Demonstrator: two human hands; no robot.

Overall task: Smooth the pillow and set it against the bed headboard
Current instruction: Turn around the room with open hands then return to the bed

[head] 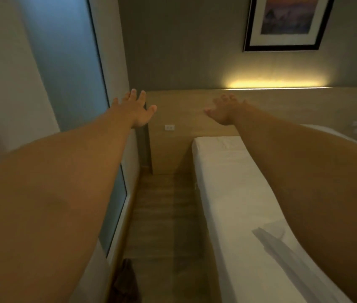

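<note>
Headboard, pale wood with a glowing strip along its top, backs the white bed; whether the white bulk at the right edge is the pillow I cannot tell; 2 bare arms reach toward it, left hand and right hand empty, fingers spread.

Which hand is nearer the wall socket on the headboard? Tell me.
Left. The left hand hovers just above-left of the socket; the right hand hangs farther off to its right.
</note>
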